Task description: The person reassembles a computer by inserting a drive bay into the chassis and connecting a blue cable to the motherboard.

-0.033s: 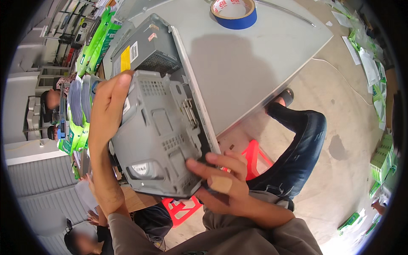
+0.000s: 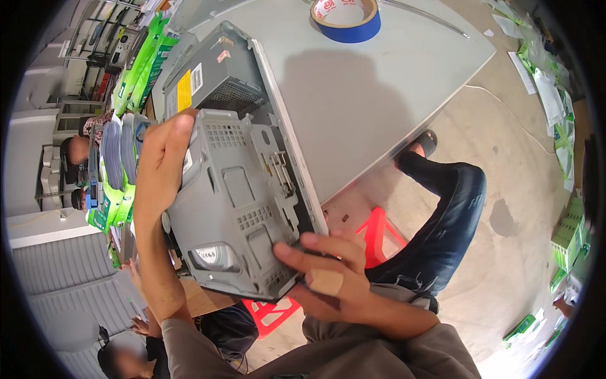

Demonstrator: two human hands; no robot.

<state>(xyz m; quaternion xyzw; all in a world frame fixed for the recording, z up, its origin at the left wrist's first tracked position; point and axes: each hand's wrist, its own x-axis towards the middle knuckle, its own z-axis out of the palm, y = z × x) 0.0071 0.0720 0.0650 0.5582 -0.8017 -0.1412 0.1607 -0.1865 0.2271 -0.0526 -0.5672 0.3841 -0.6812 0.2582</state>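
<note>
In front of me is an open grey computer case, lying on its side at the table's left edge. Its grey metal drive cage has vent holes, pressed outlines and an oval cutout. My left hand is closed around the cage's left side, with the fingertips out of sight behind it. At the near right corner my right hand holds the case, index and middle fingers bent over the edge. One finger wears a plaster. Beyond the cage sits a power supply with a yellow label.
A roll of blue tape and a thin metal rod lie on the grey table. Green packages are stacked at the left. Red stools stand below. Other people are at the left.
Hardly anything differs. The drive cage and my left hand sit very slightly lower in the picture, and my right fingers have shifted a little.
</note>
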